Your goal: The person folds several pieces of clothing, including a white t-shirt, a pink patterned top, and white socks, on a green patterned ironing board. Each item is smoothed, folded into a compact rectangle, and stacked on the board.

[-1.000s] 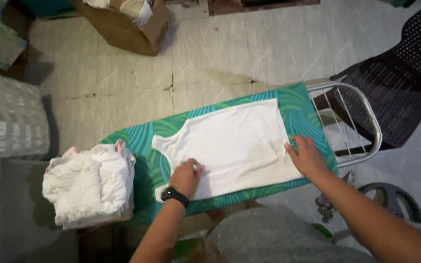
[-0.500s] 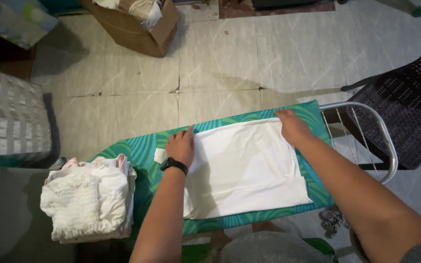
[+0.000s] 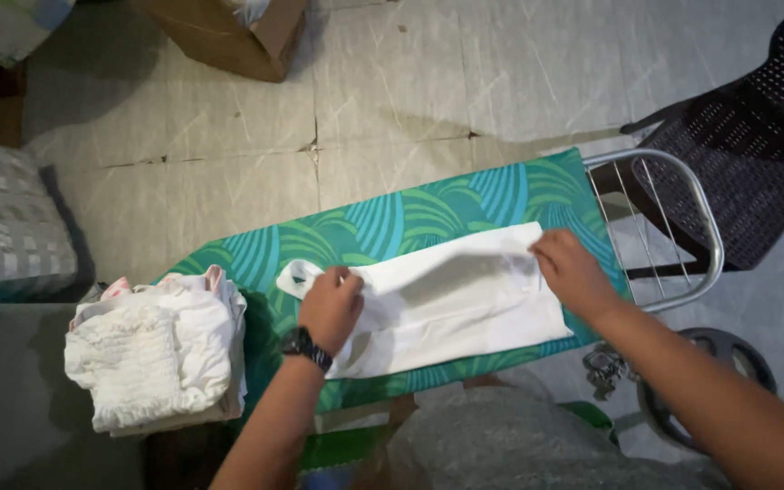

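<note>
Folding a white top lengthwise on the ironing board

Lying along the near half of the green patterned ironing board (image 3: 428,213), the white top (image 3: 465,304) is now a narrow band, where half a second ago it lay wider. Left hand (image 3: 330,307) pinches the strap end, right hand (image 3: 572,272) grips the hem edge. Judged from this, one fold is made. A stack of folded whites (image 3: 151,354) sits just left

The green-and-blue patterned ironing-board surface (image 3: 428,204) carried a folded white cotton garment (image 3: 451,304) at its centre and a stack of folded white clothes (image 3: 151,354) at nine o'clock.
</note>
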